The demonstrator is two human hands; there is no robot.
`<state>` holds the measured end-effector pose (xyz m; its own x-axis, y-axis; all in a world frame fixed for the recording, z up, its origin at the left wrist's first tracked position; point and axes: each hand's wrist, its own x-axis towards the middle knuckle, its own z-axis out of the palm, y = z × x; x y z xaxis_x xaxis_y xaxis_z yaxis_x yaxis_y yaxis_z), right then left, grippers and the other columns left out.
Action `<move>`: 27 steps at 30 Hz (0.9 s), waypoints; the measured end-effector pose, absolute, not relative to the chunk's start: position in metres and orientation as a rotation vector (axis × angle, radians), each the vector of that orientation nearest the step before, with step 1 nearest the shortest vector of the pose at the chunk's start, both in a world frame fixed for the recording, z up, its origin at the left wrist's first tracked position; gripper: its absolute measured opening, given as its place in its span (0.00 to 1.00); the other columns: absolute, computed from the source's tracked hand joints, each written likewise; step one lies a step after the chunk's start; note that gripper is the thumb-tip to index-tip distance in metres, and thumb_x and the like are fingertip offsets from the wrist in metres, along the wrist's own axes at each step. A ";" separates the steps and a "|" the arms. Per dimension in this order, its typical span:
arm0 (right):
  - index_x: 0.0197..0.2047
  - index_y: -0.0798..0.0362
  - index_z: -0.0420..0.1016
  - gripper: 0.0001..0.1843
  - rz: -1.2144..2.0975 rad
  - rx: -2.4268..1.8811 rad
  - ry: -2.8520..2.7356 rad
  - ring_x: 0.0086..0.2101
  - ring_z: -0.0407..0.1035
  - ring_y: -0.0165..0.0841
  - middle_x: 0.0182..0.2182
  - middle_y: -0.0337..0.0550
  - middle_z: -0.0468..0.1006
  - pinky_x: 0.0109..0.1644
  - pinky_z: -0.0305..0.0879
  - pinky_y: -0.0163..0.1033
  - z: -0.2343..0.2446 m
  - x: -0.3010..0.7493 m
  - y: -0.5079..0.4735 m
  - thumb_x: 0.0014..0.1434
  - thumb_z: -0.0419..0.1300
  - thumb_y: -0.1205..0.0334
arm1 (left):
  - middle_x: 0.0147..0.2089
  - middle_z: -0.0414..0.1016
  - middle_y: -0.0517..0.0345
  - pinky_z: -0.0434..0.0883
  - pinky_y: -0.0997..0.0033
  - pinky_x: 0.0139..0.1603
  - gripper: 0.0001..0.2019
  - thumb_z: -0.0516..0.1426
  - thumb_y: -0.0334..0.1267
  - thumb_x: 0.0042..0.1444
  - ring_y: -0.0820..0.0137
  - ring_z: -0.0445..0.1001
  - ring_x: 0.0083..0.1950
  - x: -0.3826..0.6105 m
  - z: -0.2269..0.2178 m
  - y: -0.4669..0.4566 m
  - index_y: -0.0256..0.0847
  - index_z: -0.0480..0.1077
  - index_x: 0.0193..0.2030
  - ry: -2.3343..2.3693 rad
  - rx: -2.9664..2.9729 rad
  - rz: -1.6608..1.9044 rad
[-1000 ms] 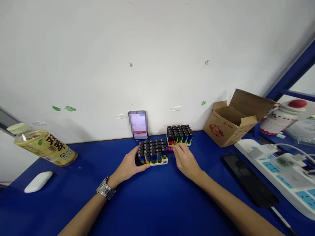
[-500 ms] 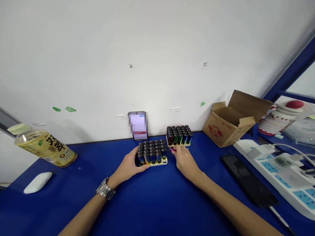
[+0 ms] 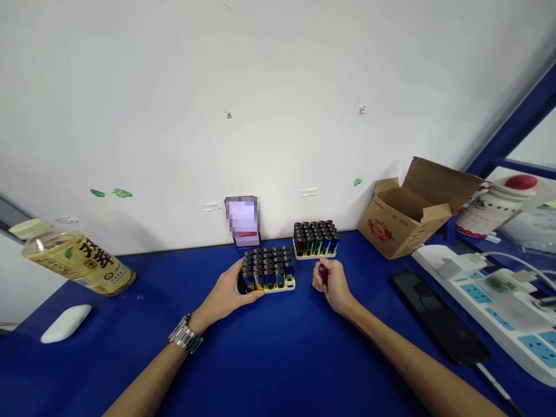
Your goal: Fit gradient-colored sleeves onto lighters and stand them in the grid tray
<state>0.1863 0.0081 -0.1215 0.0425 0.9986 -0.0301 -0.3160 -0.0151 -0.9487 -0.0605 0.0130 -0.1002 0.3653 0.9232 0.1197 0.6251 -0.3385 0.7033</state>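
My left hand [image 3: 222,294] is closed around the left side of a pale battery tray [image 3: 290,285], its thumb along the front edge. Rows of upright black-topped batteries [image 3: 269,271] fill most of that tray; a slot shows bare at its front right corner. To the right, above the table, my right hand [image 3: 337,286] is curled around a single dark red battery [image 3: 322,271], whose end points up between thumb and fingers. Behind the right hand stands a second tray [image 3: 316,256], packed with upright batteries [image 3: 317,236] in red, green and blue.
A folding phone [image 3: 244,223] leans on the wall behind the near tray. On the left are a drink bottle [image 3: 84,258] and a white earbud case [image 3: 66,324]. To the right lie an opened cardboard box [image 3: 388,226], a black phone [image 3: 438,318] and a power strip [image 3: 490,307].
My right hand has drawn back to the right and a little down from between the trays, turning so the battery's end shows. My left hand stays on the near tray.
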 end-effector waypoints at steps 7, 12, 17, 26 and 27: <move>0.09 0.51 0.54 0.20 1.292 -1.022 -0.855 0.11 0.42 0.22 0.06 0.30 0.49 0.17 0.38 0.31 -0.116 0.184 0.007 0.48 0.50 0.56 | 0.62 0.66 0.52 0.64 0.56 0.62 0.38 0.61 0.52 0.48 0.58 0.66 0.62 -0.058 -0.095 0.011 0.43 0.55 0.63 1.350 2.074 0.664; 0.10 0.51 0.54 0.22 1.303 -1.001 -0.851 0.11 0.43 0.22 0.06 0.30 0.49 0.17 0.39 0.31 -0.114 0.185 0.007 0.50 0.50 0.53 | 0.62 0.66 0.52 0.64 0.55 0.62 0.37 0.61 0.51 0.48 0.59 0.66 0.62 -0.058 -0.095 0.011 0.43 0.54 0.63 1.357 2.067 0.653; 0.09 0.50 0.53 0.22 1.250 -1.058 -0.918 0.12 0.43 0.23 0.07 0.31 0.48 0.17 0.41 0.32 -0.118 0.184 0.007 0.51 0.49 0.54 | 0.62 0.67 0.51 0.64 0.54 0.62 0.36 0.60 0.51 0.49 0.58 0.66 0.61 -0.058 -0.095 0.011 0.44 0.54 0.63 1.346 2.072 0.661; 0.17 0.52 0.62 0.27 1.139 -1.041 -1.168 0.16 0.53 0.27 0.12 0.35 0.59 0.22 0.53 0.34 -0.122 0.184 0.006 0.60 0.48 0.45 | 0.61 0.67 0.52 0.65 0.55 0.61 0.36 0.61 0.51 0.49 0.58 0.67 0.60 -0.058 -0.095 0.011 0.43 0.56 0.63 1.346 2.086 0.680; 0.20 0.52 0.64 0.26 1.092 -1.035 -1.255 0.19 0.57 0.28 0.14 0.36 0.62 0.24 0.56 0.35 -0.120 0.183 0.004 0.61 0.48 0.43 | 0.61 0.67 0.52 0.65 0.56 0.61 0.36 0.61 0.51 0.49 0.58 0.67 0.61 -0.059 -0.096 0.011 0.43 0.55 0.63 1.347 2.086 0.678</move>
<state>0.1834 0.0043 -0.1201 0.0060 0.9824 0.1867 -0.0494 0.1868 -0.9812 -0.0586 0.0114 -0.0961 0.3670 0.9234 0.1124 0.6401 -0.3384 0.6897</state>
